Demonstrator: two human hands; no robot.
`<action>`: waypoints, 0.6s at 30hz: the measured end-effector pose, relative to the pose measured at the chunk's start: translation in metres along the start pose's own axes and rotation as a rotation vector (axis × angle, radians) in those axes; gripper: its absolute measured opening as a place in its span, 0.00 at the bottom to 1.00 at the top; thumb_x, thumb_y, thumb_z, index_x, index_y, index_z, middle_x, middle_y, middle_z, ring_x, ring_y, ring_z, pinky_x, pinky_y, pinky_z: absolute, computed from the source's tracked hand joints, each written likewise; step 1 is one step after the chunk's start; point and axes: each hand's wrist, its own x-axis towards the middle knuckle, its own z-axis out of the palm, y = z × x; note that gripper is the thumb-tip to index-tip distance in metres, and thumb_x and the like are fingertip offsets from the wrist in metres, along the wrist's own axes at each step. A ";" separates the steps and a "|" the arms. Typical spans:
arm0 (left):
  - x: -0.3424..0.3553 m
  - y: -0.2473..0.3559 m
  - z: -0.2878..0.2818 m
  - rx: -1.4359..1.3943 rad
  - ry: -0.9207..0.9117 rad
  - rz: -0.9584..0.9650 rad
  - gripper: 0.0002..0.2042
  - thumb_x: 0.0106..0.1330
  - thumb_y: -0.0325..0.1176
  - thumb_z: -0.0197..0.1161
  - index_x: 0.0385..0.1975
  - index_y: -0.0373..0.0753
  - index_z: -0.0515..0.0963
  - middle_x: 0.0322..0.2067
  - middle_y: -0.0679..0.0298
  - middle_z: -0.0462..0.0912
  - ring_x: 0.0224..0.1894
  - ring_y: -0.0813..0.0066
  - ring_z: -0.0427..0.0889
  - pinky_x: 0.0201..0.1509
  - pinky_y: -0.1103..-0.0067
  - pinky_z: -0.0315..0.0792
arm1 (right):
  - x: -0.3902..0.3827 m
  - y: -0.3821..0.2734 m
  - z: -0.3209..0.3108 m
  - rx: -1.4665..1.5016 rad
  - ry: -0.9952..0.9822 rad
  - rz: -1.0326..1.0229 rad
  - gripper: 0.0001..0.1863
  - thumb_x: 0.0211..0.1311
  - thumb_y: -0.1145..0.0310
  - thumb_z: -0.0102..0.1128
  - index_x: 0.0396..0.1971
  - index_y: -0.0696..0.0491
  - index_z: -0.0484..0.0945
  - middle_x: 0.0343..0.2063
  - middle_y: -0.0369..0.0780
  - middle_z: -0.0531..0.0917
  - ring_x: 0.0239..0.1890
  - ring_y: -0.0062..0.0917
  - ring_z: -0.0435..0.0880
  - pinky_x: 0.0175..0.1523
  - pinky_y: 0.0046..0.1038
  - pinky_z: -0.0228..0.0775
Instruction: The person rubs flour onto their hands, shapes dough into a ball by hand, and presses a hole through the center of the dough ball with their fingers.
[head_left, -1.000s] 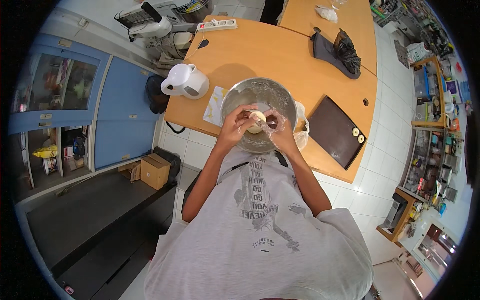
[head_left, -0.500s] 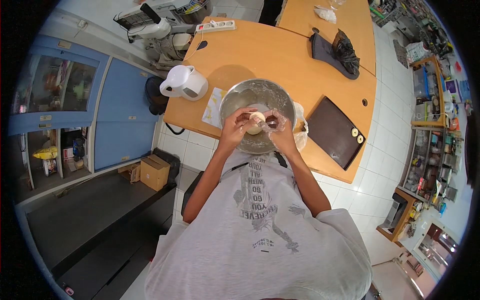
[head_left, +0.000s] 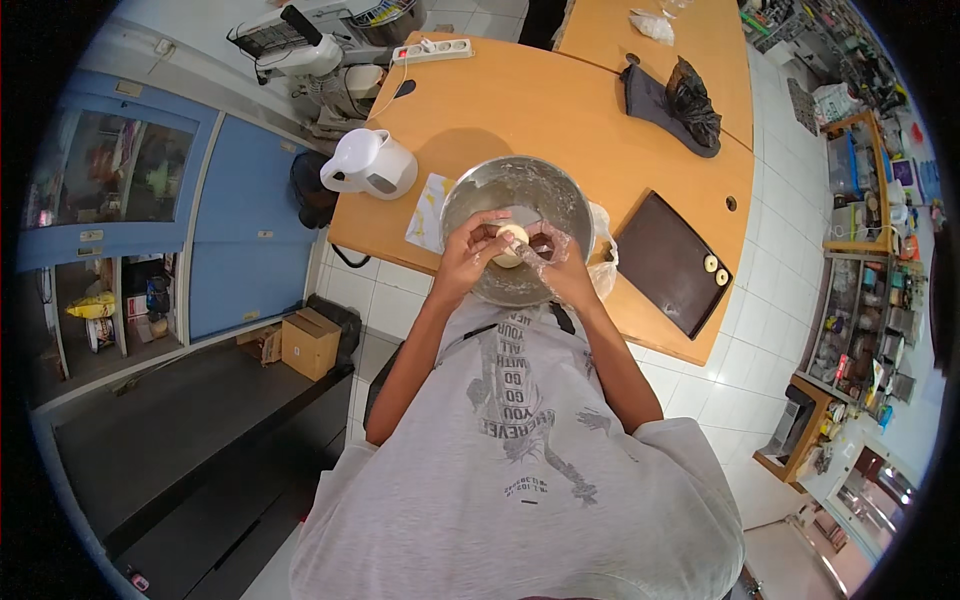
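Observation:
Over a large metal mixing bowl (head_left: pixel 562 195), both my hands hold a small pale piece of dough (head_left: pixel 513 234) between the fingertips. My left hand (head_left: pixel 468 256) pinches it from the left, fingers curled. From the right, the thumb and fingers of my right hand (head_left: pixel 562 264) close on the same piece, and whitish residue covers that hand. More pale dough shows just beneath the fingers; I cannot tell whether it is separate. Smears of dough or flour coat the bowl's inner wall. Two small ring-shaped dough pieces (head_left: pixel 711 263) lie near the right edge of a dark baking tray (head_left: pixel 660 255).
Left of the bowl are a white electric kettle (head_left: pixel 372 165) and a printed sheet (head_left: pixel 428 212). A plastic bag (head_left: pixel 602 262) sits between bowl and tray. Farther back on the wooden table (head_left: pixel 520 100) lie a power strip (head_left: pixel 432 51), a dark mitt (head_left: pixel 650 98) and a black plastic bag (head_left: pixel 690 102).
My fingers have shifted slightly around the dough, with the right fingers now bent more above it. The dough stays in my hands over the bowl; the tray looks unchanged.

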 end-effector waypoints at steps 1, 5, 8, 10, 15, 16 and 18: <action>0.000 -0.002 -0.001 0.000 0.001 0.001 0.19 0.72 0.30 0.67 0.60 0.35 0.76 0.47 0.59 0.83 0.51 0.75 0.82 0.57 0.77 0.76 | -0.001 -0.006 0.001 -0.036 0.026 0.024 0.12 0.66 0.69 0.71 0.43 0.59 0.82 0.36 0.38 0.86 0.41 0.20 0.84 0.47 0.26 0.77; -0.002 -0.009 -0.004 0.014 -0.036 -0.013 0.19 0.71 0.29 0.68 0.60 0.35 0.76 0.48 0.58 0.84 0.52 0.74 0.82 0.59 0.77 0.76 | 0.000 -0.003 0.001 -0.019 0.057 -0.030 0.12 0.64 0.69 0.72 0.42 0.59 0.83 0.36 0.38 0.86 0.41 0.21 0.84 0.49 0.26 0.76; -0.001 -0.013 -0.005 -0.049 -0.022 -0.041 0.20 0.70 0.29 0.68 0.60 0.34 0.76 0.49 0.58 0.84 0.53 0.74 0.82 0.60 0.76 0.76 | 0.002 0.002 0.002 -0.030 0.080 -0.050 0.12 0.64 0.69 0.73 0.42 0.59 0.83 0.36 0.38 0.87 0.40 0.21 0.84 0.49 0.27 0.76; 0.000 -0.015 -0.007 -0.095 -0.011 -0.037 0.20 0.70 0.29 0.69 0.60 0.34 0.76 0.50 0.58 0.84 0.53 0.74 0.82 0.61 0.76 0.76 | 0.002 0.003 0.002 -0.019 0.090 -0.040 0.12 0.64 0.69 0.73 0.43 0.59 0.83 0.36 0.38 0.87 0.40 0.21 0.84 0.49 0.27 0.76; 0.001 -0.014 -0.006 -0.004 0.092 0.064 0.17 0.69 0.26 0.69 0.56 0.34 0.77 0.47 0.59 0.85 0.51 0.74 0.83 0.58 0.77 0.76 | 0.001 0.008 0.003 -0.035 0.106 0.030 0.12 0.63 0.70 0.73 0.42 0.59 0.85 0.35 0.39 0.88 0.39 0.21 0.85 0.49 0.27 0.77; 0.002 -0.015 -0.005 -0.004 0.091 0.067 0.17 0.69 0.26 0.69 0.56 0.34 0.77 0.47 0.59 0.85 0.51 0.74 0.83 0.58 0.77 0.76 | 0.001 0.011 0.004 -0.052 0.105 0.018 0.12 0.62 0.69 0.73 0.42 0.60 0.85 0.34 0.40 0.88 0.39 0.22 0.86 0.48 0.27 0.77; 0.002 -0.015 -0.004 0.077 0.101 0.085 0.16 0.69 0.26 0.69 0.55 0.34 0.78 0.45 0.59 0.85 0.50 0.75 0.83 0.57 0.78 0.76 | 0.002 0.019 0.005 -0.069 0.105 0.001 0.12 0.62 0.69 0.73 0.41 0.60 0.86 0.33 0.40 0.89 0.38 0.22 0.86 0.48 0.27 0.77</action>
